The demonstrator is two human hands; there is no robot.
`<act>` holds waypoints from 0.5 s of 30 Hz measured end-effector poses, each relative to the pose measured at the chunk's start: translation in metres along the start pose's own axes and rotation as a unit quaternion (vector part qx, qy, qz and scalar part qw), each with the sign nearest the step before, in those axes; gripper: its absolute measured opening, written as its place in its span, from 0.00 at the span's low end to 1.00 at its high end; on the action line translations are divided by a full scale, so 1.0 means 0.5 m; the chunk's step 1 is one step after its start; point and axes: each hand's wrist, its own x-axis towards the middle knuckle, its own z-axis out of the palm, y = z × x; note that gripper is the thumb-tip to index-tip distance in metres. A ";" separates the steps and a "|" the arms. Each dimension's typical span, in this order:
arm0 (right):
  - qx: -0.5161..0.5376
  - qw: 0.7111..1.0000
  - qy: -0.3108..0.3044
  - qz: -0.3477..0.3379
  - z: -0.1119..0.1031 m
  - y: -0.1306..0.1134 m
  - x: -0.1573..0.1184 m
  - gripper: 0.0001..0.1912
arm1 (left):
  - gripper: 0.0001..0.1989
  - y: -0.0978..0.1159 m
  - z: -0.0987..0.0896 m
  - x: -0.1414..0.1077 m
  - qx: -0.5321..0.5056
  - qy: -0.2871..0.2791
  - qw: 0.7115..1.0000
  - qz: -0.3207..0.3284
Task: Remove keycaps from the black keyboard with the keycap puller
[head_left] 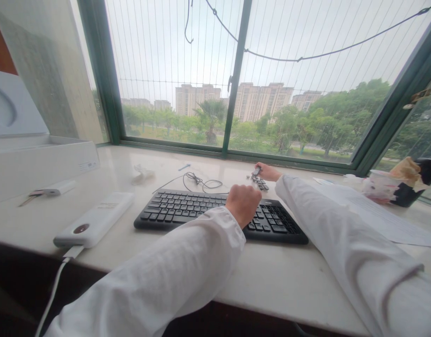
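A black keyboard (187,207) lies on the pale tabletop (271,276), turned slightly, with its cable (197,180) coiled behind it. My left hand (242,204) is closed over the right part of the keyboard; whatever its fingers hold is hidden behind the knuckles. Beyond the keyboard's back edge, my right hand (267,172) pinches a small dark piece, perhaps a keycap, above a little pile of loose dark keycaps (262,184).
At the left are a white power bank (96,222) with a cable, a white box (43,161), a small white device (59,188) and crumpled plastic (143,173). Papers (373,210) and a black container (410,192) stand right. A window rises behind.
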 end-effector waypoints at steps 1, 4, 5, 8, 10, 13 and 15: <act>-0.002 1.000 0.001 0.000 -0.002 0.000 0.000 0.11 | 0.08 0.000 0.000 0.000 0.000 0.000 1.000 0.000; -0.008 1.000 0.004 0.002 -0.006 -0.001 -0.002 0.12 | 0.07 -0.001 0.002 0.000 0.000 0.001 1.000 0.001; -0.010 1.000 0.004 0.004 -0.008 -0.001 -0.003 0.12 | 0.07 -0.002 0.003 0.001 -0.001 0.004 1.000 0.002; -0.012 1.000 0.002 0.006 -0.010 -0.003 -0.007 0.12 | 0.08 -0.004 0.009 0.002 -0.007 0.024 1.000 0.010; -0.011 1.000 -0.001 0.005 -0.010 -0.004 -0.009 0.12 | 0.08 -0.005 0.012 0.002 -0.010 0.036 0.999 0.014; -0.010 1.000 -0.007 0.005 -0.007 -0.007 -0.009 0.11 | 0.08 -0.004 0.012 0.002 -0.010 0.042 0.999 0.016; -0.008 1.000 -0.009 0.005 -0.005 -0.008 -0.008 0.10 | 0.08 -0.002 0.007 0.002 -0.010 0.039 0.999 0.017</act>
